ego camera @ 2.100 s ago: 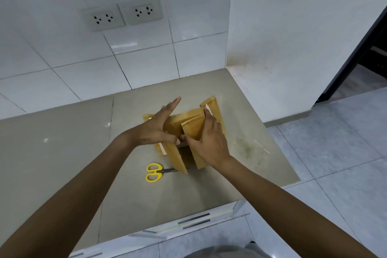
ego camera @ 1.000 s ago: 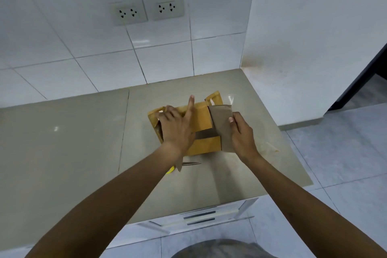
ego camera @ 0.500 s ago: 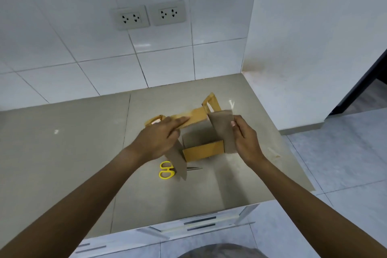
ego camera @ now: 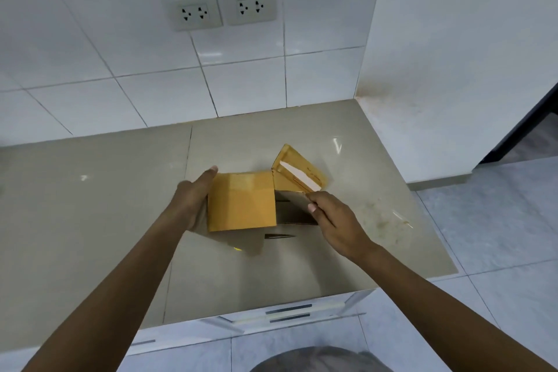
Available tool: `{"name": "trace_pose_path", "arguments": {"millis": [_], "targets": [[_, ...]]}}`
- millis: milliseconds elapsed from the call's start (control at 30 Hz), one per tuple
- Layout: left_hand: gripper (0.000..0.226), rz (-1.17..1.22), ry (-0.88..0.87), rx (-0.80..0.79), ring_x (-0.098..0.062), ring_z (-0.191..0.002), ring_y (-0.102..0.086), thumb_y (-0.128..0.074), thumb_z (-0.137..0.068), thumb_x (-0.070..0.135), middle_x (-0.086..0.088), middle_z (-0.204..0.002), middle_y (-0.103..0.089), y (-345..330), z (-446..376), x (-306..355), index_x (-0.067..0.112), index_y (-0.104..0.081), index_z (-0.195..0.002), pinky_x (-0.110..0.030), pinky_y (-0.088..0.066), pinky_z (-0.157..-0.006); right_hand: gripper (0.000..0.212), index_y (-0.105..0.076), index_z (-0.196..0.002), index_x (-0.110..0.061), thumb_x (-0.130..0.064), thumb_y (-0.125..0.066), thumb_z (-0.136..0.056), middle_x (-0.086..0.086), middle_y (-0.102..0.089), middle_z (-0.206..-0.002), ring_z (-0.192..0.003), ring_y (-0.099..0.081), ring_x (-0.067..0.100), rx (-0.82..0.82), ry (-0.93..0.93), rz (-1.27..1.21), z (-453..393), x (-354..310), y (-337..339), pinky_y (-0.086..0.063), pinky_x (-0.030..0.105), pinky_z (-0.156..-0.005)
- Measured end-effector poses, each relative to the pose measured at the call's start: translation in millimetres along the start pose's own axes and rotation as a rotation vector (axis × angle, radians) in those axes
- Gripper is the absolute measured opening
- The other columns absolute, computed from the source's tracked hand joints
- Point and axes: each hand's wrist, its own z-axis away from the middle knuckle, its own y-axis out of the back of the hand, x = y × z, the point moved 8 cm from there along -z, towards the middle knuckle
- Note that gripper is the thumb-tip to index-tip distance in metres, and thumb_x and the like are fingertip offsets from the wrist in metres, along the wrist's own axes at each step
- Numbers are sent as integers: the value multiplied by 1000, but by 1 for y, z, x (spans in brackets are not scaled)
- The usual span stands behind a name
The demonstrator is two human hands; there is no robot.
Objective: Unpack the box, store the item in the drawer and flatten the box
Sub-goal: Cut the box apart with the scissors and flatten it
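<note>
Cardboard box (ego camera: 241,201), smooth tan and square-faced, stands on a glossy beige stone counter (ego camera: 90,205), held between two bare hands. The left hand (ego camera: 193,199) presses flat and open-palmed against its left side; the right hand (ego camera: 335,220) pinches a grey-brown inner flap (ego camera: 294,201). A far flap (ego camera: 297,172) with pale tape stands open. Slim metal scissor blades (ego camera: 279,236) lie just beside the box.

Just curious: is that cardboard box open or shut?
Open. One flap stands up at the box's right end, and the right hand holds another flap aside.
</note>
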Motion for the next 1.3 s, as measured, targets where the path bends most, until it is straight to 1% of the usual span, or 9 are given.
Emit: {"name": "trace_pose_path", "arguments": {"millis": [167,267,433,567,800,967,1100,1233,1300], "targets": [[69,152,202,-254,-27,-98,-64,-68,-70,69,-7,-116,-64,-12,-9,-31,24,-57,-122,-37,-54,-65,33,-58,-120,-23,-40,-42,-97,-5,-59,-122,-108,-53,4,-74,62,21,6,-10,-13,-51,30,-89],[64,158,212,-281,-30,-106,-62,-63,-78,65,-8,-123,-62,-6,-17,-45,27,-55,-129,-42,-55,-76,41,-61,-121,-23,-47,-36,-97,-6,-58,-127,-118,-52,10,-156,30,39,6,-10,-26,-47,37,-96],[57,161,305,-322,-34,-101,-61,-58,-88,53,-13,-117,-60,0,-20,-84,21,-45,-132,-45,-53,-70,50,-53,-130,-33,-57,-27,-95,-9,-46,-142,-131,-41,11,-279,-49,94,3,-4,-52,-41,37,-106],[59,158,180,-370,-35,-120,-51,-54,-97,36,-8,-144,-44,-3,-25,-97,40,-26,-149,-54,-47,-93,50,-44,-138,-35,-57,-27,-97,-7,-33,-153,-141,-30,16,-360,-106,251,0,11,-70,-35,41,-112],[105,-717,-306,-276,-35,-143,-27,-76,-69,59,-7,-160,-20,-18,-26,-80,39,-15,-152,-51,-29,-111,71,-24,-145,-40,-70,-43,-83,-2,-18,-158,-144,-17,26,-506,-102,581,-4,27,-93,-22,54,-110],[127,-1119,-227,-374,-50,-144,4,-73,-48,79,-13,-157,26,-38,-26,-103,57,7,-144,-64,-24,-112,99,-13,-146,-43,-81,-55,-65,-1,-9,-159,-145,-8,31,-584,-142,684,-8,30,-103,-18,61,-109],[128,-1288,-272,-380,-51,-143,4,-66,-47,85,-8,-153,36,-51,-25,-101,60,20,-139,-66,-26,-110,109,10,-146,-47,-87,-48,-64,-3,17,-161,-147,12,32,-694,-208,726,-6,39,-107,-5,75,-105],[135,-1400,-80,-399,-52,-141,20,-63,-38,91,0,-148,47,-56,-26,-112,64,38,-124,-83,-16,-99,104,26,-143,-43,-91,-28,-69,1,31,-157,-144,25,35,-735,-234,805,1,41,-117,8,79,-101],[136,-1438,-17,-459,-52,-141,22,-59,-37,94,-4,-148,48,-56,-31,-109,62,38,-126,-78,-14,-104,100,26,-143,-42,-90,-22,-70,2,32,-156,-143,27,36,-723,-241,813,1,41,-119,10,80,-99]]}}
